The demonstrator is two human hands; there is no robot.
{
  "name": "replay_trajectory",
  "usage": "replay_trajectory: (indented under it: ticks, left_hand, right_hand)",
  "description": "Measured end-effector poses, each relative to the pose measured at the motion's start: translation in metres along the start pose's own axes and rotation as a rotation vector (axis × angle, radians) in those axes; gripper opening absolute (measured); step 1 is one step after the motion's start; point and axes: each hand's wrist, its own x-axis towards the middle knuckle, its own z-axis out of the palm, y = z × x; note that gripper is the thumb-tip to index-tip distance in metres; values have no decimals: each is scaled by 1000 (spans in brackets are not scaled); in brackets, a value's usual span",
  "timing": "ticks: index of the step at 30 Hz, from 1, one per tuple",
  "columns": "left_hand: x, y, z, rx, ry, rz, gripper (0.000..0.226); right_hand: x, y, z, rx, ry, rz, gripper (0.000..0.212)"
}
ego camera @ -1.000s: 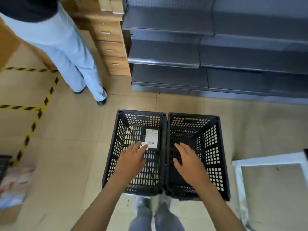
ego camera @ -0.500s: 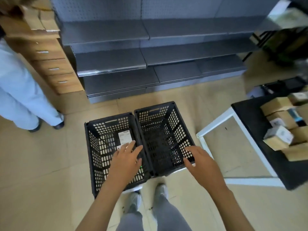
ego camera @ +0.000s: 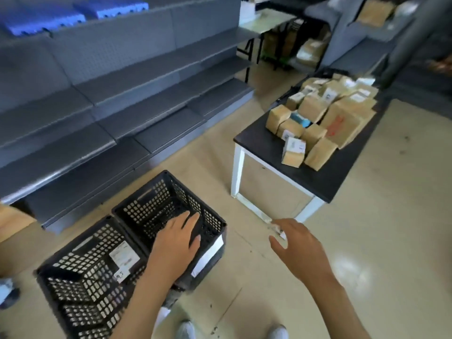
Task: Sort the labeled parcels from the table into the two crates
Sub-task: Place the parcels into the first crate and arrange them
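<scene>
Two black perforated crates stand side by side on the floor, the left crate (ego camera: 73, 277) and the right crate (ego camera: 156, 204). A parcel with a white label (ego camera: 124, 256) lies inside the left crate. My left hand (ego camera: 177, 243) hovers with relaxed fingers over the near rim of the right crate, holding nothing. My right hand (ego camera: 297, 245) is out over the bare floor to the right of the crates, fingers spread, empty. Several brown labeled parcels (ego camera: 322, 118) are piled on a black-topped table (ego camera: 264, 145) with white legs at the right.
Grey metal shelving (ego camera: 110, 99) runs behind the crates. A second table and more boxes (ego camera: 310, 50) stand at the back. A white label is stuck on the right crate's side (ego camera: 208, 256). Open floor lies between the crates and the table. My shoes (ego camera: 276, 335) show at the bottom.
My view has swung right, bringing the parcel table fully into sight. My right hand has left the right crate and moved out over the floor; my left hand shifted from the left crate to the right one.
</scene>
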Motion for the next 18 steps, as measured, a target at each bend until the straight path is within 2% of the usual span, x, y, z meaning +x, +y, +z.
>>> replay_trajectory:
  ticks: [6,12,18]
  left_hand:
    - [44,134,27,20,-6,111,51]
    - [90,278,37,31,23,250,51]
    - [138,355,49,26,40,300,47]
  right_hand:
    - [-15,130,-53,-16,37,100,36]
    - [-26,232,-102,-21,86,199,38]
    - [6,297,-131,1,83,267,39]
